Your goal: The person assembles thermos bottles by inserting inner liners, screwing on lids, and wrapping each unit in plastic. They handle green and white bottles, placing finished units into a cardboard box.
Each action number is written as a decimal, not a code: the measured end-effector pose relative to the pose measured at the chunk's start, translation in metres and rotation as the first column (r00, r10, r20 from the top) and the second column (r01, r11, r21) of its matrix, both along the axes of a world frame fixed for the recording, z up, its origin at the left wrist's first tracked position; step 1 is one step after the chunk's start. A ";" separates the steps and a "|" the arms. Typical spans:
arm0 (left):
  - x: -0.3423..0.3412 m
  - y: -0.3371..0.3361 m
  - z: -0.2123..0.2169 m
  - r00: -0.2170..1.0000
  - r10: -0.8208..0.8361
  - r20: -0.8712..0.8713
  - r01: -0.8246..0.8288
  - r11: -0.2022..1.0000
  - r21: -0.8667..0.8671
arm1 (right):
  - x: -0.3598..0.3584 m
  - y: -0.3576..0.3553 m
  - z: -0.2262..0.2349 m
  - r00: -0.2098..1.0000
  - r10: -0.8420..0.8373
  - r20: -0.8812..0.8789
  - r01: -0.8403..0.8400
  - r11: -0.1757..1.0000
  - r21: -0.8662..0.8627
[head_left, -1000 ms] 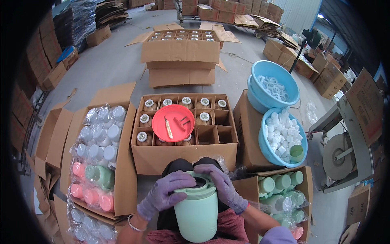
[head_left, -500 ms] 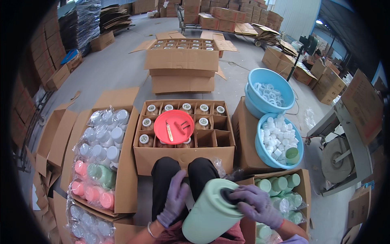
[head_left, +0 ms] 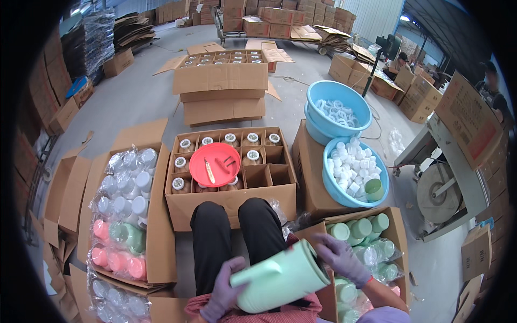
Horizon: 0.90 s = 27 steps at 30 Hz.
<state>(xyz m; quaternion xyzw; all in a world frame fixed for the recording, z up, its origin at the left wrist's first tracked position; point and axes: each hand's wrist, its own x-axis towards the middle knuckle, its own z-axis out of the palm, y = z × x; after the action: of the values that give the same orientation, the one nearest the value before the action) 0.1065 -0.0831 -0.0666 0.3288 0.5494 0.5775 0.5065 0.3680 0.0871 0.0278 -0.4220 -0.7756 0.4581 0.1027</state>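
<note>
Across my lap lies a pale green plastic cylinder (head_left: 283, 277), tilted, its open end to the right. My gloved left hand (head_left: 226, 290) is closed on its left end, thumb over the side. At the open rim is my gloved right hand (head_left: 344, 261), fingers bent in; what they grip, if anything, is hidden. Beside that hand, a carton (head_left: 401, 226) holds green plastic cylinders (head_left: 361, 229), some in clear bags. In front of my knees stands a divided carton (head_left: 231, 207) of white-capped bottles (head_left: 186, 144). On it rests a red dish (head_left: 200, 173) with a pen-shaped tool and a dark red piece.
Left stands a carton (head_left: 161, 215) of bagged white, pink and green cups. Blue basins of white rings (head_left: 336, 113) and white caps (head_left: 355, 171) sit at the right. Another bottle carton (head_left: 221, 81) is farther ahead. A wheeled machine (head_left: 441, 188) stands at far right.
The green cylinder has turned so that its open end faces right. My left hand has come onto its left end. The right hand's fingers have shifted at the rim. The view has swung rightward.
</note>
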 end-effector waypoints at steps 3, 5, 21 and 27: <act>-0.020 0.027 0.006 0.982 -0.109 0.155 0.143 0.963 -0.228 | -0.020 -0.001 -0.005 0.913 0.329 -0.241 -0.207 0.883 0.421; -0.019 0.032 0.025 0.982 -0.095 -0.162 0.095 0.995 -0.007 | -0.024 -0.003 -0.030 0.811 0.282 -0.513 -0.133 0.942 0.308; -0.009 0.071 0.058 0.781 0.156 -0.605 0.135 0.903 0.408 | -0.030 0.035 -0.020 0.881 -0.073 -0.467 0.013 0.992 -0.129; -0.015 0.038 0.024 0.993 0.114 0.032 -0.112 0.992 -0.058 | -0.040 0.068 -0.015 0.781 0.392 -0.486 -0.371 0.917 0.145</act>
<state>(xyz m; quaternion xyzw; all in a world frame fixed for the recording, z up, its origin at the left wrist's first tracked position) 0.0914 -0.0450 -0.0422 0.2725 0.5742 0.5954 0.4915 0.3285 0.1552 0.0130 -0.1192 -0.7996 0.5475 0.2161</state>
